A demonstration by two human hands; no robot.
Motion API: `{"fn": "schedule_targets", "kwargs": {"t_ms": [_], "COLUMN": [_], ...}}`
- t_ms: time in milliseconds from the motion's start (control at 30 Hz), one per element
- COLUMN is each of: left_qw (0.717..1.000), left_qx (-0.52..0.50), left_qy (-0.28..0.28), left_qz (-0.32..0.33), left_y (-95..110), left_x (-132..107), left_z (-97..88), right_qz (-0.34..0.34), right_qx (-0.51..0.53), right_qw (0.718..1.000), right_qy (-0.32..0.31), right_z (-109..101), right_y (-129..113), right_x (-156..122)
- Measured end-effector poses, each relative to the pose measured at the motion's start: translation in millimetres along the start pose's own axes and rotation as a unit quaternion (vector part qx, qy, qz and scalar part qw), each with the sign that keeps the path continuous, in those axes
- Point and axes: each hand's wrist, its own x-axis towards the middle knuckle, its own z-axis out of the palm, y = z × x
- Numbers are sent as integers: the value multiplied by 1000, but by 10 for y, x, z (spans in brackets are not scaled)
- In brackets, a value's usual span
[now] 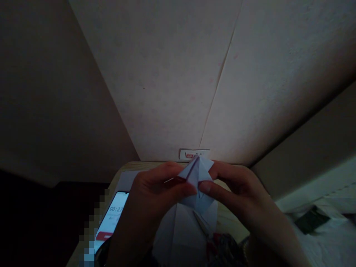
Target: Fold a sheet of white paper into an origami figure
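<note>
Between my two hands is a folded piece of white paper (198,172), held up above the small table. Its creased panels rise to a point at the top, with flaps spreading to either side. My left hand (164,187) pinches its left side, thumb on the near face and fingers behind. On the right side, my right hand (236,183) grips it the same way, its thumb tip pressed near the middle crease. Below the hands lie sheets of white paper (180,230) and a pair of scissors (202,224) with red handles, partly hidden by dark fabric.
A phone (112,215) showing a running timer lies at the table's left, partly covered by my left forearm. The wooden table (229,215) meets a papered wall (172,92) with a socket plate (183,153). Pale bedding or cloth (328,241) is at the lower right.
</note>
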Motion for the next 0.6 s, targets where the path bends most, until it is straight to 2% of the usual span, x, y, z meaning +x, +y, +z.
{"fn": "schedule_targets", "kwargs": {"t_ms": [200, 367, 500, 600], "left_qw": [998, 997, 993, 990], "left_qx": [41, 61, 84, 110], "left_qy": [41, 54, 84, 87], "left_qz": [-15, 3, 5, 11], "left_y": [-5, -9, -7, 7], "left_x": [0, 0, -3, -12], "left_z": [0, 18, 49, 57], "right_qz": [-20, -38, -49, -61], "right_qx": [-14, -11, -51, -85], "right_qw": [1000, 999, 997, 994], "right_qy": [-11, 2, 22, 26], "right_z": [16, 25, 38, 46], "right_y": [-11, -16, -17, -26], "right_x": [-4, -15, -22, -19]}}
